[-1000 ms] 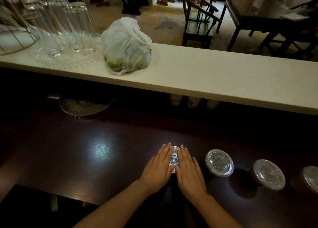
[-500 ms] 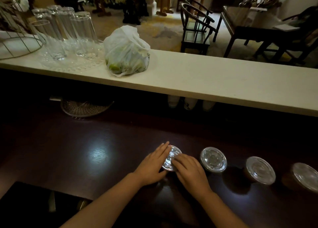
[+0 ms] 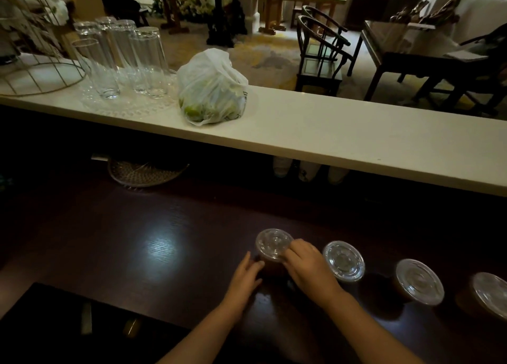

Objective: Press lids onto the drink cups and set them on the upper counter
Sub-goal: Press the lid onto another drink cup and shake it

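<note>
Cup (image 3: 270,267) | left hand (image 3: 244,277) cupping side | right hand (image 3: 308,267) on lid (image 3: 274,244)

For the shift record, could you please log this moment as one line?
step: gripping lidded cup | left hand: on cup side | right hand: on lid rim | lower counter: three more lidded cups | upper counter: no cups yet

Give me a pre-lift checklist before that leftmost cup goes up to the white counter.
1. Lid sits on leftmost cup: ok; fully snapped all round: cannot tell.
2. Right hand on the cup's lid edge and side: ok.
3. Left hand against the cup's left side: ok, though grip firmness: cannot tell.
4. Bare landing stretch on upper counter, right of plastic bag: ok.
5. Neighbouring lidded cup close beside the right hand: not ok, could be knocked.
</note>
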The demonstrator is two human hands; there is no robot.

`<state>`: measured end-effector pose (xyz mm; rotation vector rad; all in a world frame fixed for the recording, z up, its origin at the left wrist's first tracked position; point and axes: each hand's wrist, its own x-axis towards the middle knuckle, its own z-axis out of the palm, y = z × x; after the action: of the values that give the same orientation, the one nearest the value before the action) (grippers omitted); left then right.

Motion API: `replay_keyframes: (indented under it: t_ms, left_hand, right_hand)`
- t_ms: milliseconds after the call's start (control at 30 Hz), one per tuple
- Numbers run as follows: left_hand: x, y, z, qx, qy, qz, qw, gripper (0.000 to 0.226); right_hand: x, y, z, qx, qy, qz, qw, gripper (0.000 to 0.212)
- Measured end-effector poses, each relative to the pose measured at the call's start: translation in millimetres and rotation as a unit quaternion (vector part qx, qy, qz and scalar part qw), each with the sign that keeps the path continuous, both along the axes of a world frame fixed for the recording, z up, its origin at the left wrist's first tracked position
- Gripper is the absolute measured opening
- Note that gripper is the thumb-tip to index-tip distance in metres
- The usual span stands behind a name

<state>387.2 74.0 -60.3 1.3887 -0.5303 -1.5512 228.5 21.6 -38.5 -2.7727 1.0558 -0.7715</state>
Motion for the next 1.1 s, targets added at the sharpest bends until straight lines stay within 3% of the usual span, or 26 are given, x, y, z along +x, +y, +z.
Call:
replay_keyframes:
  t_ms: [67, 133, 267, 367, 467, 600, 700, 767, 867, 967, 1100]
  left_hand:
    - [-1, -1, 8, 0.073, 0.138, 0.076, 0.985, 0.045]
    - [5, -2, 17, 0.113, 0.229, 0.112, 0.960, 0.053]
    - [13, -8, 35, 0.070, 0.254, 0.158, 0.952, 0.055]
    - [10, -14, 59, -0.021, 0.191, 0.145, 0.971, 0.042]
    - [7, -20, 79, -0.126, 0.041, 0.106, 0.985, 0.033]
    - [12, -30, 102, -0.246, -0.162, 0.052, 0.954, 0.032]
    - [26, -37, 113, -0.363, -0.316, -0.038, 0.876, 0.051]
    - [40, -39, 118, -0.414, -0.434, -0.110, 0.793, 0.051]
    - [56, -36, 127, -0.456, -0.575, -0.225, 0.640, 0.056]
    - [67, -32, 134, -0.471, -0.636, -0.313, 0.526, 0.063]
    - [82, -29, 134, -0.466, -0.657, -0.402, 0.435, 0.064]
  right_hand:
    - [2, 0, 6, 0.022, -0.041, -0.015, 0.999, 0.015]
    - [5, 0, 13, 0.038, -0.081, -0.034, 0.995, 0.009]
    - [14, -7, 25, 0.063, -0.198, -0.124, 0.970, 0.011]
    - [21, -14, 37, 0.105, -0.298, -0.197, 0.928, 0.019]
    - [25, -17, 50, 0.157, -0.381, -0.245, 0.878, 0.020]
    - [28, -20, 56, 0.276, -0.485, -0.251, 0.791, 0.018]
    - [32, -18, 59, 0.404, -0.587, -0.226, 0.664, 0.017]
    - [33, -15, 61, 0.477, -0.632, -0.205, 0.575, 0.014]
    - [33, -8, 57, 0.563, -0.667, -0.161, 0.461, 0.012]
    - [31, -1, 47, 0.618, -0.658, -0.136, 0.409, 0.012]
    - [28, 11, 27, 0.667, -0.624, -0.116, 0.390, 0.012]
